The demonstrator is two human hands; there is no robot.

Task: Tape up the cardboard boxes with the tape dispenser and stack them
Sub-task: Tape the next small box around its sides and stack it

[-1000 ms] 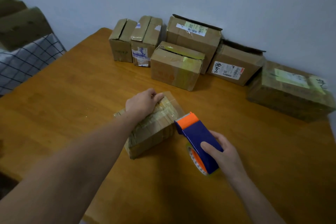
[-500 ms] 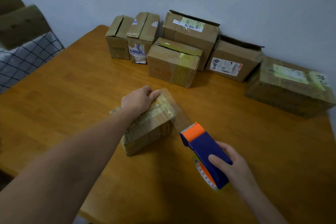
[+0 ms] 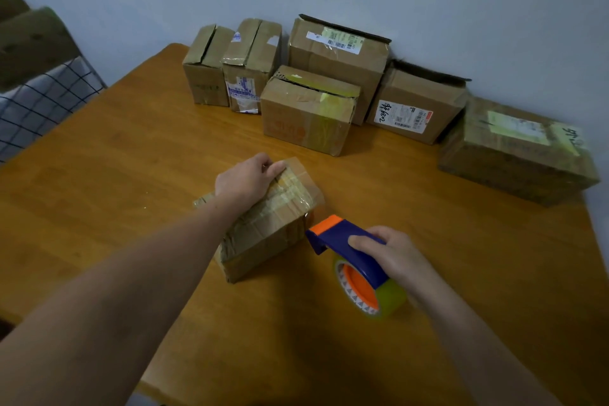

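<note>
Head view: right grip (image 3: 395, 257) holding tape dispenser (image 3: 339, 236), now nearer box (image 3: 263, 234); left grip (image 3: 245, 180) clamps box.

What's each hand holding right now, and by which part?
Right hand grips the tape dispenser by its blue handle. Left hand holds the box at its far top edge.

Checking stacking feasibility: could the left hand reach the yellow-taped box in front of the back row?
Probably yes, once it lets go: the left hand holds the small box, and only bare table lies between it and the yellow-taped box. The tape dispenser, in the right hand, is off to the side.
</note>
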